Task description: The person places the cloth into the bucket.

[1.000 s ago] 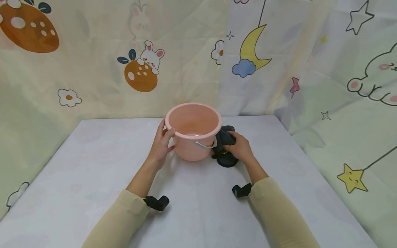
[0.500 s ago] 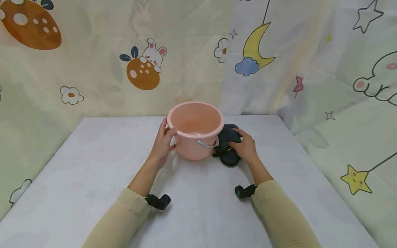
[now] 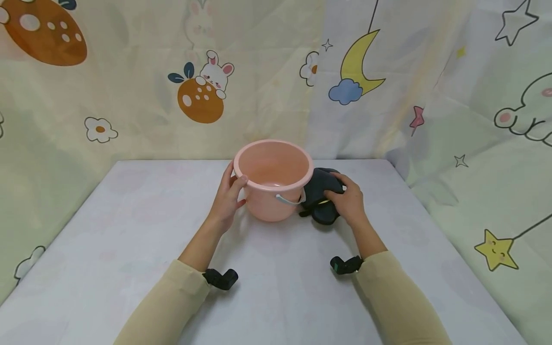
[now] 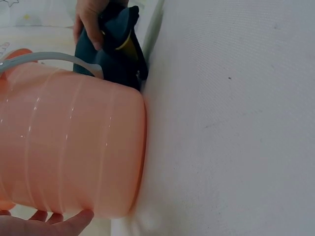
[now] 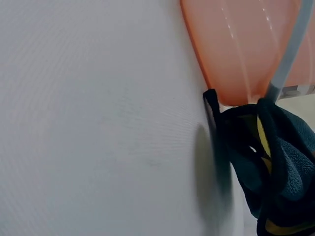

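Observation:
A pink bucket [image 3: 276, 203] with a pale handle stands upright at the back middle of the table. My left hand [image 3: 225, 199] holds its left side, thumb near the rim; in the left wrist view the fingers [image 4: 74, 223] lie against the bucket's wall [image 4: 74, 142]. Touching or very near the bucket's right side is a bunched dark teal cloth [image 3: 321, 187] with black edging and a yellow stripe. My right hand [image 3: 348, 199] grips this cloth from the right, thumb in front. The right wrist view shows the cloth [image 5: 290, 172] beside the bucket [image 5: 246, 44], but not the hand.
A white-covered table [image 3: 276, 287] lies under everything. Printed fabric [image 3: 267, 72] hangs behind and at both sides, close to the table's back edge. A small black device [image 3: 221, 279] is strapped to the left wrist, another [image 3: 346, 265] to the right.
My right hand has shifted slightly right and back with the cloth, which changes shape in its grip. The left hand and bucket stay together; the whole head view shifts slightly.

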A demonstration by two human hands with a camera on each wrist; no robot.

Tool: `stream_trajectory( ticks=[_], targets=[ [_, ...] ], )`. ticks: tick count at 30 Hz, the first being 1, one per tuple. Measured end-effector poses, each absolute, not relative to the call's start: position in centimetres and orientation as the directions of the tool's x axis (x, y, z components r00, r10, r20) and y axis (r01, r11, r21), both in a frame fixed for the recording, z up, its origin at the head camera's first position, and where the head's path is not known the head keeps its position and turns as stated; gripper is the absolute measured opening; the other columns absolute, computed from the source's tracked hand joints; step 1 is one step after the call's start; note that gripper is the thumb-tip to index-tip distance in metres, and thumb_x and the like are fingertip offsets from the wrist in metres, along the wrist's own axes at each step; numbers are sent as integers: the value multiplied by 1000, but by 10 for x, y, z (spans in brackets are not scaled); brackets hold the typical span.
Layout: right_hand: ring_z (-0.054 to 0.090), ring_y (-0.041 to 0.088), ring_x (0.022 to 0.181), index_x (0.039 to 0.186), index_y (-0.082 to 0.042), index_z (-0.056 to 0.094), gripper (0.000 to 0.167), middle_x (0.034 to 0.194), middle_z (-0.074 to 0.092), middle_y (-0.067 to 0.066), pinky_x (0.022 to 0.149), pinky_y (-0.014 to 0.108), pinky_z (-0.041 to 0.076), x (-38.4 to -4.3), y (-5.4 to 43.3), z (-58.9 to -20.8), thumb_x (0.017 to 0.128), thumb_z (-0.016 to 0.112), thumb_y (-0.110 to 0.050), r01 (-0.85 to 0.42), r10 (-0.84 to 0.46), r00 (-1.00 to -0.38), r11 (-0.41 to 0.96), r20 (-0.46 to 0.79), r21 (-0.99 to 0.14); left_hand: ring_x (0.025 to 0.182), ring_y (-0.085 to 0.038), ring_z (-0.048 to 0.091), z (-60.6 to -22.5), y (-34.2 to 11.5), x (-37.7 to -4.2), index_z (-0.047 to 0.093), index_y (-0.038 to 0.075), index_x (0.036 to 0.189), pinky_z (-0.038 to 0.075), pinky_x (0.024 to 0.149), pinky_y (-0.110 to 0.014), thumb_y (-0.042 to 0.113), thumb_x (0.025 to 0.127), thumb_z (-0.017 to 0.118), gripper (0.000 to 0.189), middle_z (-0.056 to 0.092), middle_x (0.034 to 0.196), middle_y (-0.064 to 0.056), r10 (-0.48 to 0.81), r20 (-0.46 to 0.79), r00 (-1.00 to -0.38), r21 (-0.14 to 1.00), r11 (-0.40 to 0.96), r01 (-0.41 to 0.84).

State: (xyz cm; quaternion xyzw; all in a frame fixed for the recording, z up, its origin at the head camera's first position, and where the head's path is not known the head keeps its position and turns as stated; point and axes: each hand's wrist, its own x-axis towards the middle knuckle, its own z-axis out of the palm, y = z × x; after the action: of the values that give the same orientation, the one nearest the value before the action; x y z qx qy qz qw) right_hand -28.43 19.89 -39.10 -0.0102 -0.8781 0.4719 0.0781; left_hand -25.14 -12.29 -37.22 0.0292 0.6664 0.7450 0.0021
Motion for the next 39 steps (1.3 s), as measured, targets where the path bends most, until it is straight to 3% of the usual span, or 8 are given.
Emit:
stream_trajectory(
  ticks=[17, 39],
  targets=[
    [41, 41, 146, 153, -18, 51, 62, 160, 44, 17, 116, 58, 39, -277, 210, -371, 94, 71, -16, -85, 146, -973, 499, 180, -862, 149, -29, 35, -372, -122, -254, 16, 35, 166, 35, 115, -68, 36, 104, 50, 71, 31, 166, -9, 32, 41, -999, 992, -121, 37],
    [56, 41, 127, 152, -20, 53, 60, 155, 47, 17, 101, 56, 51, -266, 220, -347, 95, 70, -15, -133, 167, -958, 467, 235, -874, 148, -29, 36, -372, -121, -254, 16, 35, 166, 37, 115, -66, 34, 105, 49, 70, 31, 167, -9, 24, 34, -999, 991, -130, 31]
  ],
)
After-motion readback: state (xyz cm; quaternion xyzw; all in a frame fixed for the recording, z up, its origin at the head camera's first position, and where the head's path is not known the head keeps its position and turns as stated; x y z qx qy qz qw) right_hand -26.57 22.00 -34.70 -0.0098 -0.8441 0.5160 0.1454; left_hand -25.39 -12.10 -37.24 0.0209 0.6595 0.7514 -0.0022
